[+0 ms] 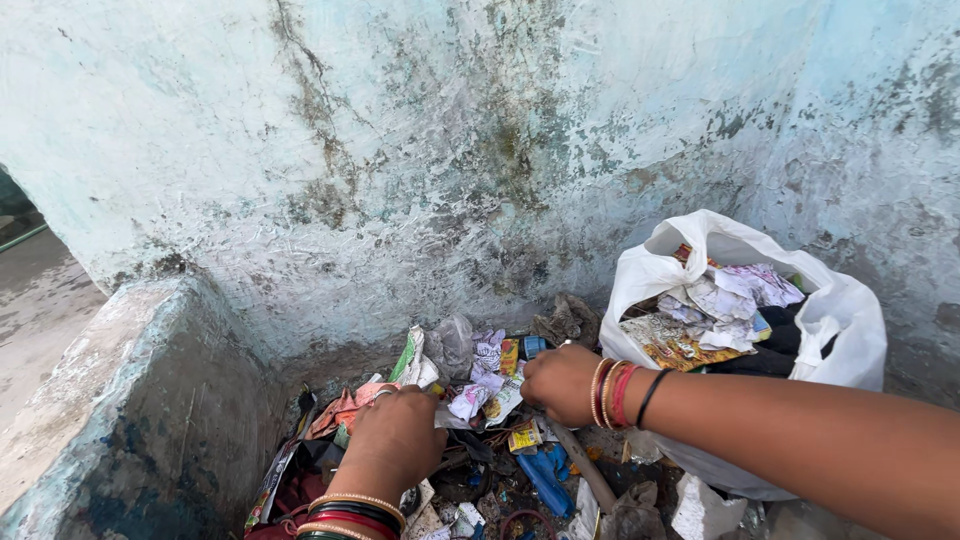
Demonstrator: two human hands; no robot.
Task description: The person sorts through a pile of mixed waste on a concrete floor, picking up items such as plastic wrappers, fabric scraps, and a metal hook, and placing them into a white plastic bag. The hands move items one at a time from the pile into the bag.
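Note:
My left hand [393,440] reaches down into a heap of litter [470,420] at the foot of a wall, fingers curled among crumpled paper and wrappers. My right hand [562,383] comes in from the right, closed on a bunch of torn paper scraps [482,392] at the top of the heap. Both wrists wear several bangles. A white plastic bag [840,320] stands open to the right of my right hand, stuffed with paper and wrappers [715,315].
A stained, pale blue plastered wall [450,150] rises right behind the heap. A low concrete ledge [110,400] closes the left side. Blue plastic pieces [545,475] and a stick [585,465] lie among the litter.

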